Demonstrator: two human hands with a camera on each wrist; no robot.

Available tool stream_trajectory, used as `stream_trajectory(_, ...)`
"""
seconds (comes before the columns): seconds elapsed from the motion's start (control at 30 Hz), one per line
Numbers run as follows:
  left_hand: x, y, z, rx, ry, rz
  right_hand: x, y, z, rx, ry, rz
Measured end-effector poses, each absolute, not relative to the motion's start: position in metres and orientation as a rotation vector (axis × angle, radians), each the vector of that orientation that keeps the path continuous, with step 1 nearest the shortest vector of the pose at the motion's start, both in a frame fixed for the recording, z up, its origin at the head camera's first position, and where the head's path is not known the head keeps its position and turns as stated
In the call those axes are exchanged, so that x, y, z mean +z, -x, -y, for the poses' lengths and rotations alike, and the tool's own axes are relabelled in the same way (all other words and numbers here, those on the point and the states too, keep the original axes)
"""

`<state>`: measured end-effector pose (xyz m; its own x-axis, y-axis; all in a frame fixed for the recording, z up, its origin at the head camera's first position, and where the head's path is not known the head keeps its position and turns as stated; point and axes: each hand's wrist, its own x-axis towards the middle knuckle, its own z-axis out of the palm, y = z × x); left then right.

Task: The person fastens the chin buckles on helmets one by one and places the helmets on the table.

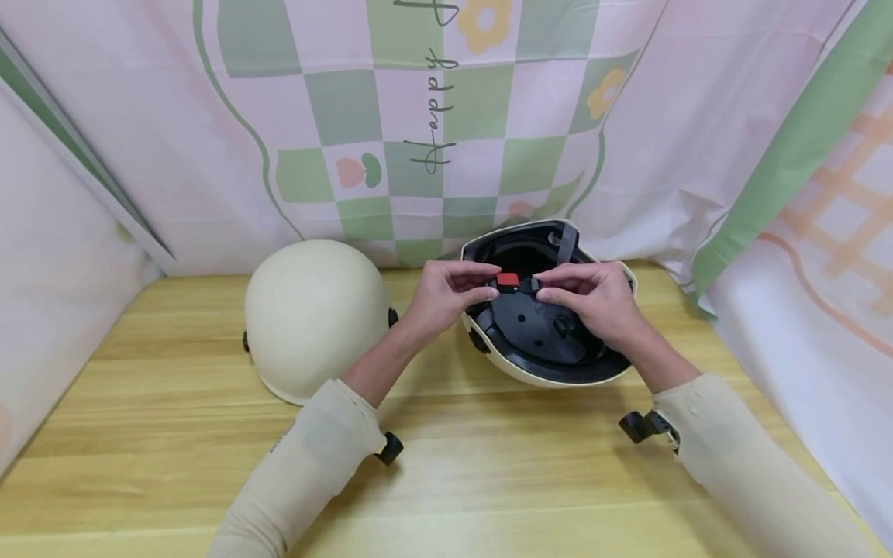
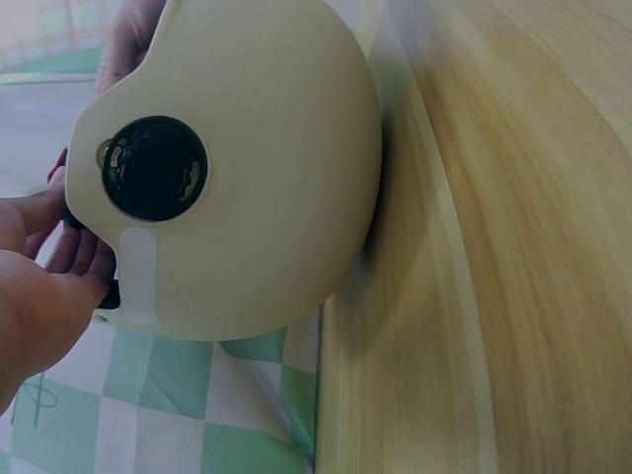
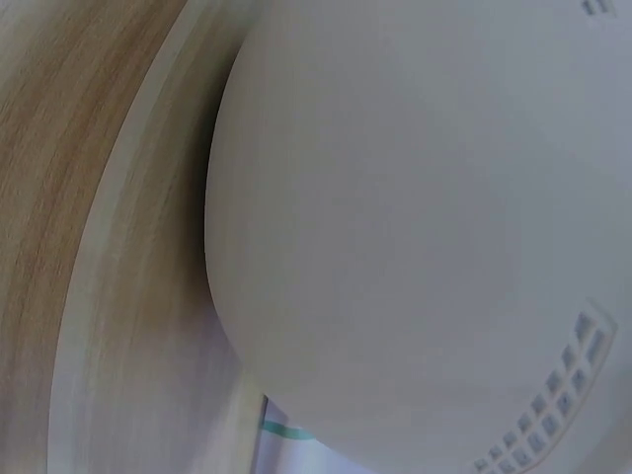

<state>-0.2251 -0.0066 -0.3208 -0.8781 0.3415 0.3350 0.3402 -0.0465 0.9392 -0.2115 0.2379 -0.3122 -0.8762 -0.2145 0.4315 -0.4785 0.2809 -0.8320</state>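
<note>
A cream helmet (image 1: 518, 373) lies upturned on the table, its black inner lining (image 1: 533, 329) facing up. Over its opening, my left hand (image 1: 444, 296) pinches the red-and-black buckle (image 1: 508, 279) of the chin strap between thumb and fingers. Close beside it, my right hand (image 1: 601, 298) pinches a black strap fitting (image 1: 534, 284) the same way. Whether the two buckle parts are joined, I cannot tell. The left wrist view shows the shell's side with a round black fitting (image 2: 155, 170). Only the smooth shell (image 3: 395, 217) and its vent slots (image 3: 555, 400) appear in the right wrist view; the hand is hidden there.
A second cream helmet (image 1: 314, 310) stands dome-up on the wooden table (image 1: 446, 480), left of my left hand. Behind the table hangs a checked curtain (image 1: 412, 116), close to both helmets. Fabric also hangs at the left and right sides.
</note>
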Motion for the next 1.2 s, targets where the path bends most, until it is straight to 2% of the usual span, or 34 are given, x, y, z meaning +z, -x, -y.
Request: stream_trajectory(1.2, -0.3248, 0.2262, 0.0035, 2.041, -0.806, -2.24, -0.3146, 0.2125, -0.2366, 1.525, -0.611, 2.462)
